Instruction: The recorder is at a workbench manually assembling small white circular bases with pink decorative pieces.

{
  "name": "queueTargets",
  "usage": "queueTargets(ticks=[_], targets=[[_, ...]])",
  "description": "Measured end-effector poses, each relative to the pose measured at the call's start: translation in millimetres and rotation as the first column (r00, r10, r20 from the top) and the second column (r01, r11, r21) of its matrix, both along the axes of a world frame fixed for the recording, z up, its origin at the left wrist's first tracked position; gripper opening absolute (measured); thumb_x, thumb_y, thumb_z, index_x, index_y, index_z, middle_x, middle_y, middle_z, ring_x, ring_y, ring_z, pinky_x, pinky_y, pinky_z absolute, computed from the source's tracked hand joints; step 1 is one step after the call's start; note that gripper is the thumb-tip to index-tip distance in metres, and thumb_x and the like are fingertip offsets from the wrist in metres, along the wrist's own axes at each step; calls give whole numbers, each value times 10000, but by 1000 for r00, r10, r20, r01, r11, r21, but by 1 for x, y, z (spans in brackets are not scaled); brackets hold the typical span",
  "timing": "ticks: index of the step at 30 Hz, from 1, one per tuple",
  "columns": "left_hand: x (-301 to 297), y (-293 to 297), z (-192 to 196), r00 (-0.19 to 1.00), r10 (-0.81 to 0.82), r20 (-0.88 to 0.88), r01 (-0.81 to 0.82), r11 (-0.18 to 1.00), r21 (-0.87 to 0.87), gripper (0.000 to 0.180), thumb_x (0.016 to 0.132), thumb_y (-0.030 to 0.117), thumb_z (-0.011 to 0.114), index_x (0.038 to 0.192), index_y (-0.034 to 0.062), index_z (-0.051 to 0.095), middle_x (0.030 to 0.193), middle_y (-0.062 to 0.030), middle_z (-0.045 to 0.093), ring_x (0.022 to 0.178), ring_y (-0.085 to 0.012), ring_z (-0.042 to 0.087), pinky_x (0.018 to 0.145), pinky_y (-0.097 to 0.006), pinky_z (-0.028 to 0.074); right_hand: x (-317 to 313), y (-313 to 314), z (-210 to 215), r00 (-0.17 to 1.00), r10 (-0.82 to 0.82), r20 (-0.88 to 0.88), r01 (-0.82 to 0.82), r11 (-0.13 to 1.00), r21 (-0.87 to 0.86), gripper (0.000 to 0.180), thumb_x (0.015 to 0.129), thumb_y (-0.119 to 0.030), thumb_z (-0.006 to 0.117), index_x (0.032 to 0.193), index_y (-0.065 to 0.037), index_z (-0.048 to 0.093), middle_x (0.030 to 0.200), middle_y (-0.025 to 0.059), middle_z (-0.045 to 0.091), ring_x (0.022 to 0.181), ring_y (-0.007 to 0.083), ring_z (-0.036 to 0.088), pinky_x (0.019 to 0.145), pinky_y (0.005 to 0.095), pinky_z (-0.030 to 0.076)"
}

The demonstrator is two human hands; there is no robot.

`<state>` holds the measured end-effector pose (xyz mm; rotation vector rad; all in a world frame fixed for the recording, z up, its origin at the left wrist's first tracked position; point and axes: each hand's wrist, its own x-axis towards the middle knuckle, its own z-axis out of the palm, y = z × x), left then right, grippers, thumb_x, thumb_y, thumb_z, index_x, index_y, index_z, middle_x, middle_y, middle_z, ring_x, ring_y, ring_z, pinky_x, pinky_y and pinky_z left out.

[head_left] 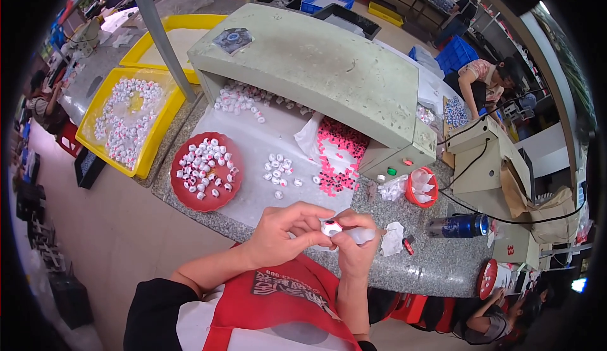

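Observation:
In front of my red apron, my left hand (286, 232) is closed, pinching a small white round piece (331, 227) with black and red marks. My right hand (355, 246) is closed beside it, its thumb and fingertips near or on the same piece. A translucent white bottle-like thing (363, 235) sits in the right hand's grip, partly hidden by the fingers. Just beyond my hands, several similar white pieces (276, 169) lie on white paper (250, 198). A red scalloped dish (179, 193) to their left holds many more. Small pink-red pieces with black spots (335, 180) lie to the right.
A grey-green hooded machine (303, 60) spans the far side of the speckled counter (414, 266). Yellow trays (147, 155) stand at left. On the right are a red cup (422, 202), crumpled tissue (392, 240) and a dark blue can (458, 226). Another person (482, 79) works at far right.

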<state>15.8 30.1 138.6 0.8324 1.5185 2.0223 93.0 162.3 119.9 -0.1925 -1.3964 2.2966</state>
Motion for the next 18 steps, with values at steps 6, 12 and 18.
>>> queueTargets(ticks=[6,12,18], targets=[[-5,-1,-8,999,-39,0,39,999,8,230,753,-82,569,980,-56,536,845,-134,619,766,-169,624,666,-251,511,-5,0,0,999,-9,-36,13,993,115,314,653,58,684,902,6,500,809,116,579,728,154,579,604,248,488],[-19,8,-43,792,-327,516,173,930,325,157,780,-53,542,935,-33,553,918,-140,593,833,-191,602,706,-265,503,-7,-10,3,955,-284,-89,288,805,519,440,578,42,750,892,-30,450,808,99,587,724,152,585,590,245,481],[-21,6,-53,719,-238,653,87,963,256,207,805,1,527,1010,30,516,958,-166,592,883,-242,599,744,-301,502,7,49,-74,741,-523,421,322,827,461,141,731,-90,635,812,-2,561,724,82,602,534,115,542,474,257,454]])
